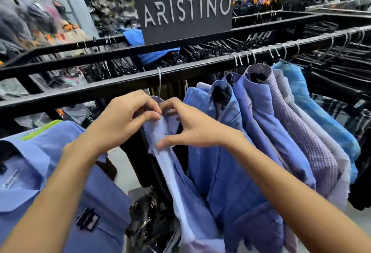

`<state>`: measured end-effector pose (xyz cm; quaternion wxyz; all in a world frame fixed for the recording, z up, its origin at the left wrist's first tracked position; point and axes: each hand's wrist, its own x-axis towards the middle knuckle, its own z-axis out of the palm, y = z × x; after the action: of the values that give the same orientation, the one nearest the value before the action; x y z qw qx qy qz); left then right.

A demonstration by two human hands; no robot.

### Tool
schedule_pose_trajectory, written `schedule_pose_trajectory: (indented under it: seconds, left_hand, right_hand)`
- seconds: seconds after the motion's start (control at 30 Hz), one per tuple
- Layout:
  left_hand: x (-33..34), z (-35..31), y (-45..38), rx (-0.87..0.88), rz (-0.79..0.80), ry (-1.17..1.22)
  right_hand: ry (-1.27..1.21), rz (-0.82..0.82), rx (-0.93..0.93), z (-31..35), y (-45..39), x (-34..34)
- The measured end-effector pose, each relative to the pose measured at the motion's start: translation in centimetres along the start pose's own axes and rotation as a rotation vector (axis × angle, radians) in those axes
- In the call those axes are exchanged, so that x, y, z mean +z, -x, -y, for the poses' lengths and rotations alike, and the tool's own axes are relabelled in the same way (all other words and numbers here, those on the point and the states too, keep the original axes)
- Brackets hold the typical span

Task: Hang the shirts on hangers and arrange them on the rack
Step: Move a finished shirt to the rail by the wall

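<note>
A pale lilac-blue shirt [176,174] hangs from a hanger whose metal hook [159,81] sits on the black rack rail [112,88]. My left hand [122,122] pinches the shirt's collar near the top. Close beside it, my right hand [186,126] pinches the same collar, its thumb lying on the front placket. Right of this shirt hang several blue, purple-checked and bright blue shirts [281,124] on the same rail. The hanger's shoulders are hidden inside the shirt.
A folded blue shirt with a tag [60,172] lies at the lower left. A dark "ARISTINO" sign [186,9] stands on the rack's middle bar. Dark garments hang on the further rails [331,55]. Crumpled plastic wrapping [152,218] lies below.
</note>
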<state>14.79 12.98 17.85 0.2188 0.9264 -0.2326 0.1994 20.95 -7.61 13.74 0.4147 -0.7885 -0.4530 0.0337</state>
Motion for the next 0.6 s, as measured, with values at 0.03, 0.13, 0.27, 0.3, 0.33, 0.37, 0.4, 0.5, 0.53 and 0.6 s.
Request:
schedule_pose_trajectory:
  seconds: [0.03, 0.13, 0.27, 0.3, 0.33, 0.37, 0.4, 0.5, 0.53, 0.6]
  left_hand:
    - [-0.5, 0.0, 0.3, 0.02, -0.002, 0.001]
    - [-1.3, -0.3, 1.0, 0.054, -0.033, 0.024]
    - [-1.6, 0.2, 1.9, 0.04, -0.018, 0.045]
    - [-1.6, 0.4, 2.2, 0.029, 0.008, 0.044]
    - [-1.6, 0.7, 2.4, 0.01, 0.04, 0.034]
    - [-1.5, 0.9, 2.6, -0.008, 0.071, 0.006]
    - [-1.4, 1.1, 2.8, -0.016, 0.095, -0.044]
    - [-1.2, 0.8, 3.1, 0.045, 0.059, -0.197]
    - [-1.2, 0.6, 3.1, 0.069, 0.019, -0.213]
    - [-1.2, 0.4, 2.9, 0.124, -0.078, -0.237]
  right_hand:
    - [-0.021, -0.002, -0.02, 0.1, -0.4, 0.1]
    - [0.044, 0.031, -0.08, 0.9, -1.4, -0.4]
    - [0.121, 0.107, -0.137, 1.2, -2.1, -0.9]
    - [0.139, 0.109, -0.14, 1.0, -2.0, -1.0]
    - [0.155, 0.103, -0.138, 0.8, -1.8, -1.0]
    - [0.169, 0.093, -0.14, 0.7, -1.6, -1.1]
    - [0.181, 0.08, -0.148, 0.7, -1.3, -1.2]
    - [0.219, 0.114, -0.201, 1.3, -0.8, -2.0]
    - [0.229, 0.152, -0.213, 1.5, -0.8, -2.4]
    - [0.265, 0.181, -0.232, 1.7, -0.7, -3.0]
